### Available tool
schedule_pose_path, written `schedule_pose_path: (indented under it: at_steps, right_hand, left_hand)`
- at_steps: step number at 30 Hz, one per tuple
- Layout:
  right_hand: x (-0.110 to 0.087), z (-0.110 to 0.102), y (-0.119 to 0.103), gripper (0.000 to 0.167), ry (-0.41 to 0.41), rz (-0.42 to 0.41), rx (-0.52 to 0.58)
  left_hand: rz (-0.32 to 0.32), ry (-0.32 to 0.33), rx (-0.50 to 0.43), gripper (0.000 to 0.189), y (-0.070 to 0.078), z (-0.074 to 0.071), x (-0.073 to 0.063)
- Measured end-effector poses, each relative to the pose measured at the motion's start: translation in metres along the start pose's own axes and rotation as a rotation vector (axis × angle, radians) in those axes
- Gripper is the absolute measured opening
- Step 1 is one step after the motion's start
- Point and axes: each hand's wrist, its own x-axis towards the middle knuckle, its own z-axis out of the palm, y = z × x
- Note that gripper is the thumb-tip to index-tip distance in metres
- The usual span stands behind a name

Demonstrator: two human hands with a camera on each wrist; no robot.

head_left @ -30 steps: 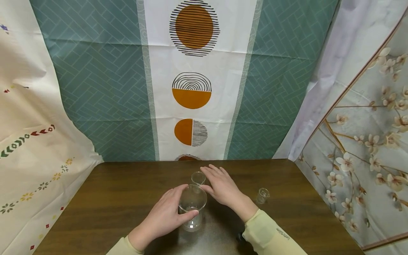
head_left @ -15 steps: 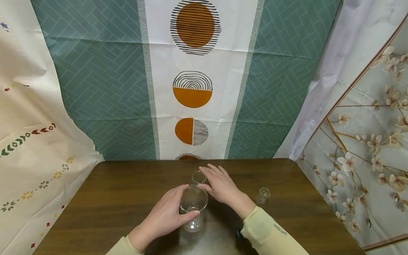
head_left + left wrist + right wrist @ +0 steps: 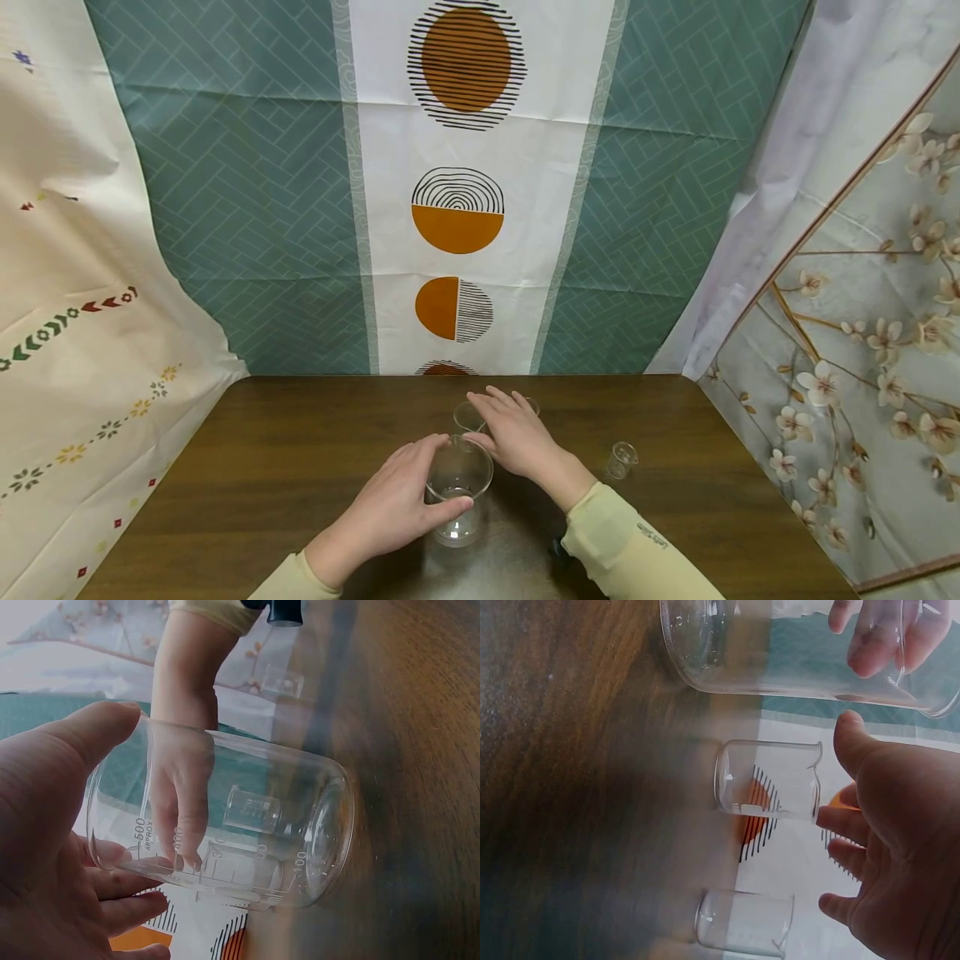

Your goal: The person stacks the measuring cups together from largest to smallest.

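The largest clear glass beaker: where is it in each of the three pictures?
Head: the largest clear glass beaker is low, near the middle, in the person's left hand.
Left wrist: the beaker spans the middle, appearing sideways.
Right wrist: the beaker runs along the top right, sideways, cut off by the upper edge.
Shared landmark: the white fabric panel with orange and black-lined shapes, visible in all three.

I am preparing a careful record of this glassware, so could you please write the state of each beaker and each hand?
Left hand: gripping the 500-marked beaker near its rim.
500-marked beaker: upright, no contents visible.
Right hand: fingers spread, gripping nothing.
Left back beaker: upright, no contents visible.
Right back beaker: upright, no contents visible.
Smallest beaker: upright, standing apart, no contents visible.
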Motion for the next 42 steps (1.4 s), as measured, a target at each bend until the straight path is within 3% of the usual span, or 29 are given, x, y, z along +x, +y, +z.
schedule_pose_path:
  at_steps: [42]
  right_hand:
    - [0.0093,0.0094,0.0054,0.069,-0.052,0.043,-0.015]
  left_hand:
    - [-0.016,0.0,-0.02,0.094,0.0015,0.0006,-0.0016]
